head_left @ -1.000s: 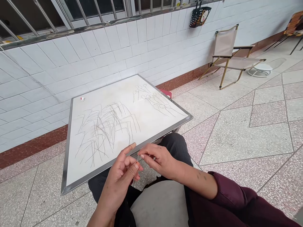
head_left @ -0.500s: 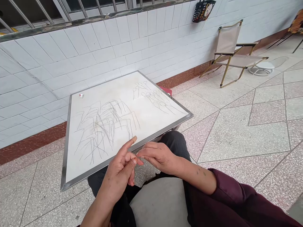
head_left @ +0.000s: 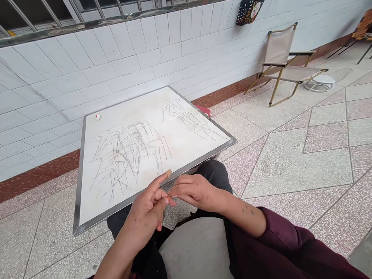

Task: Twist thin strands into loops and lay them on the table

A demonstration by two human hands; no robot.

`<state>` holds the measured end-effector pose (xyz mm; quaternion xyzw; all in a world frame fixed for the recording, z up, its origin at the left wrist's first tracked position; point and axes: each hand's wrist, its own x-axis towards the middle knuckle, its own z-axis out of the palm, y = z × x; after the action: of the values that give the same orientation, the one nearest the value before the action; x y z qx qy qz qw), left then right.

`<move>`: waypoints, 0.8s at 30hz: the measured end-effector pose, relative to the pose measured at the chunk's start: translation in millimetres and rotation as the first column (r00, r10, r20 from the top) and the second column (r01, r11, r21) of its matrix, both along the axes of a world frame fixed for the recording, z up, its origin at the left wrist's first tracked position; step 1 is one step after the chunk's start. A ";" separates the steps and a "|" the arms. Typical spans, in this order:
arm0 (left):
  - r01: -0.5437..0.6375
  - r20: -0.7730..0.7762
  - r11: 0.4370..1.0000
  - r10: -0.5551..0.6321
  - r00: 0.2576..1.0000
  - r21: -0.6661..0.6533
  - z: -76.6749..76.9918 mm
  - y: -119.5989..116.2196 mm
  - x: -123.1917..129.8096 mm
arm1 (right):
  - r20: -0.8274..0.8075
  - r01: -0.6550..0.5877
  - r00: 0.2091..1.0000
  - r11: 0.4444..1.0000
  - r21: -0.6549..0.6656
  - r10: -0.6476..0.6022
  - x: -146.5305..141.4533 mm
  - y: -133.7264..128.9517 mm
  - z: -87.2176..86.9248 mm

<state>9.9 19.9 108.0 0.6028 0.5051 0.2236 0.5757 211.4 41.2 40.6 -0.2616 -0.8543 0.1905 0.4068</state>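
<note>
Both hands meet above my lap, just off the near edge of the white table (head_left: pixel 186 149). My left hand (head_left: pixel 145 215) pinches with thumb and finger, and its index finger stretches out toward the table edge. Fingertip to fingertip with it, my right hand (head_left: pixel 200 193) is closed in a pinch too. Whatever lies between the fingertips is too small to make out. Many thin dark wire-like strands, bent at angles, lie in a tangled group (head_left: pixel 135 143) on the table's left half. Strands with looped ends (head_left: pixel 197 127) lie toward the right side.
A small red and white object (head_left: pixel 98 116) sits near the table's far left corner. White wall tiles (head_left: pixel 151 58) rise behind the table. A folding chair (head_left: pixel 280 58) and a low white stool (head_left: pixel 319 83) stand to the right. A black basket (head_left: pixel 248 12) hangs on the wall.
The view has shifted very slightly. Both hands keep the same pinch, fingertips together, with hardly any movement. The strands on the table lie as before.
</note>
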 end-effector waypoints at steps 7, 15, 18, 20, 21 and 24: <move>-0.001 0.002 1.000 0.001 1.000 -0.015 -1.1 0.2 -3.3 | 0.000 -0.044 0.999 0.999 0.004 0.044 1.5 -1.7 0.0; -0.055 0.045 0.998 0.056 0.997 -0.007 2.6 2.3 -4.9 | -0.079 0.043 0.996 0.998 -0.053 -0.047 -3.3 -2.6 2.0; -0.085 0.041 0.996 0.085 0.996 0.002 5.6 2.3 -4.8 | -0.134 0.109 0.983 0.984 -0.144 -0.128 -5.5 -4.0 3.3; -0.092 0.011 0.994 0.092 0.996 0.054 6.0 1.9 -4.0 | -0.151 0.119 0.978 0.978 -0.173 -0.146 -6.3 -5.1 3.8; -0.102 -0.006 0.991 0.103 0.995 0.091 5.7 1.7 -3.2 | -0.155 0.120 0.977 0.976 -0.182 -0.149 -6.6 -5.6 3.9; -0.147 -0.033 0.973 0.155 0.987 0.180 3.7 1.3 0.4 | -0.140 0.136 0.976 0.968 -0.210 -0.168 -7.5 -6.9 3.7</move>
<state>10.3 21.2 111.7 0.6164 0.5410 0.2965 0.4893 203.9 34.3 44.3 -0.3502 -0.7737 0.2632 0.4577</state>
